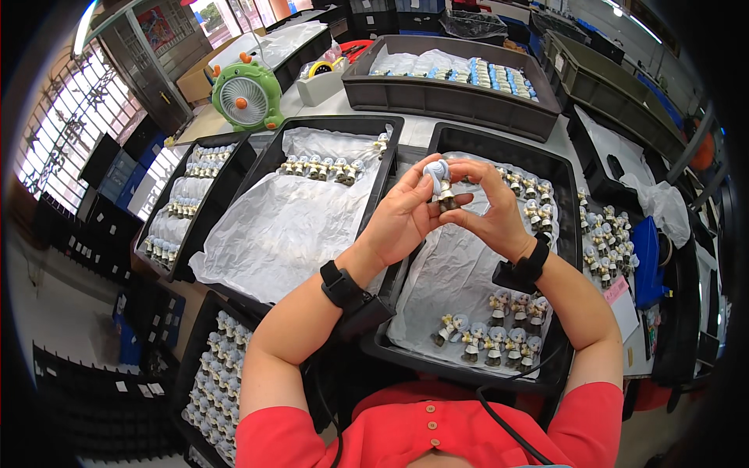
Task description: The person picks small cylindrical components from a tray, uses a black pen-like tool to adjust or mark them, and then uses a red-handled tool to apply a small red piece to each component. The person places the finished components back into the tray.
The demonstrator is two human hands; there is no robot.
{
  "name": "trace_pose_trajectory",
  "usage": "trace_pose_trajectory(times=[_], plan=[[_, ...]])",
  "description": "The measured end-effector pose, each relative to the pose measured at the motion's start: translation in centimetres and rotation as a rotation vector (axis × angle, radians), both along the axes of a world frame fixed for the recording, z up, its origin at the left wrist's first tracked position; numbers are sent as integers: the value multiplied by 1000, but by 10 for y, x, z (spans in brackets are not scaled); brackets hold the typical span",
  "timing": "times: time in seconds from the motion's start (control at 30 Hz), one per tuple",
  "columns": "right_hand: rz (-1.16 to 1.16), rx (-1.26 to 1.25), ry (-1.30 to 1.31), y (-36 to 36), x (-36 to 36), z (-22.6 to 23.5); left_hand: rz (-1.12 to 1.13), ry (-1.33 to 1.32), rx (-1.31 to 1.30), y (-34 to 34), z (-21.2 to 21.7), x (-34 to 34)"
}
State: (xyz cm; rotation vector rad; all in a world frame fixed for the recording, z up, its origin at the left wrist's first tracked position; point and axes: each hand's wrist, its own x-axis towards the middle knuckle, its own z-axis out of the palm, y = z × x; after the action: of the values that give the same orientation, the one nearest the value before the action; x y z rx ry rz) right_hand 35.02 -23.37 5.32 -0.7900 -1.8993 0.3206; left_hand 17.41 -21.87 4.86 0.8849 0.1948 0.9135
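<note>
Gripping one figurine (pixel 441 181), both hands (pixel 404 209) (pixel 499 214) partly blocking a black tray (pixel 569 234), green fan (pixel 248 95) beyond.

Well left of the grip and beyond it, a green fan (pixel 245 92) with an orange hub stands upright; beside it, toward the grip's side, a white box (pixel 320 90) holds a yellow-and-black roll (pixel 321 69). Farther left of the grip is a bright barred window (pixel 74 105). Well right of the grip lie a crumpled plastic bag (pixel 663 212), a blue plastic piece (pixel 647 261) and white paper (pixel 622 317)
</note>
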Motion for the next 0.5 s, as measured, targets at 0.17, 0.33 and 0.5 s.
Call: trace_pose_trajectory(times=[0.17, 0.33, 0.5], plan=[[-65, 156, -36, 0, -1, -1, 4, 1, -4, -2, 2, -1], [-49, 134, -57, -2, 1, -1, -49, 4, -51, 2, -2, -2], [-46, 180, -56, -1, -1, 0, -14, -10, -7, -3, 2, -1]])
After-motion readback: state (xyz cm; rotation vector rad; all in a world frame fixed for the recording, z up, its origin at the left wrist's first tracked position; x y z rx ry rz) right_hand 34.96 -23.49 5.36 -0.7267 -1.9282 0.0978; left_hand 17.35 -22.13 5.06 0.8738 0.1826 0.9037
